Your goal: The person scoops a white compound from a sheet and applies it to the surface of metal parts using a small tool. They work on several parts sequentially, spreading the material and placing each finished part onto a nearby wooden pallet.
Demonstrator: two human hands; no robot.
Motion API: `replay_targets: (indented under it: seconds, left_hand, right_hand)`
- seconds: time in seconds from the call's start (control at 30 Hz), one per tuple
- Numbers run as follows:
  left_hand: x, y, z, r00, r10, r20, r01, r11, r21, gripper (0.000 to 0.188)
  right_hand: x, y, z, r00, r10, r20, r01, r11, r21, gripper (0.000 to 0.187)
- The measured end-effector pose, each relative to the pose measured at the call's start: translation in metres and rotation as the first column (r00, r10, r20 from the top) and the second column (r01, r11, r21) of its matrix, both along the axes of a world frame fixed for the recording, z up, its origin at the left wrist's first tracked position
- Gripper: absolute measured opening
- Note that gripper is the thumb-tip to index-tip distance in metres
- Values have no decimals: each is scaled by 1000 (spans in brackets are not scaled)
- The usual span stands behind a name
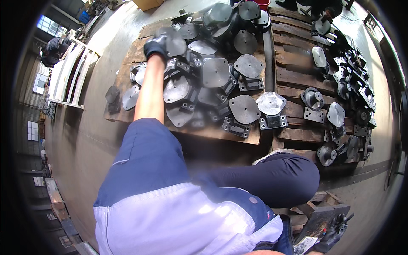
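Observation:
My left hand (156, 46), in a dark glove, stretches out to the far left of a crowd of grey metal mounts. Its fingers close at the edge of a rounded metal plate (175, 44) of one mount; both are somewhat blurred. Close by lie more of these parts, such as a diamond-shaped plate (215, 72) and a plate with a two-holed foot (272, 103). Low at the right, my right hand (333, 234), in a black glove, is closed around a thin dark stick-like tool (349, 217), beside a dark upright board (321, 221).
Cardboard (250, 137) lies under the mounts. To its right, a wooden pallet (297, 135) bears several more metal parts (312, 98). Another person's gloved hand (327, 17) is at a part at the far right. A white rack (70, 80) stands at the left.

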State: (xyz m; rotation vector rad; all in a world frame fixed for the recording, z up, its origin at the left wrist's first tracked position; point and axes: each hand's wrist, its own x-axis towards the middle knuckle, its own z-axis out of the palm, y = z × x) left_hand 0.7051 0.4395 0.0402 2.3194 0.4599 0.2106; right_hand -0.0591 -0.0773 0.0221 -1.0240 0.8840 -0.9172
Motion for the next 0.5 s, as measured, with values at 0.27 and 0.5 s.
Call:
replay_targets:
  seconds: [0.27, 0.5]
  left_hand:
    - [46, 177, -126, 905, -140, -401, 401, 592, 699, 63]
    - [40, 149, -89, 838, 285, -466, 115, 742, 660, 53]
  right_hand:
    - [-6, 1, 20, 995, -43, -94, 41, 999, -29, 45]
    - [-56, -13, 28, 985, -56, -164, 56, 998, -4, 44]
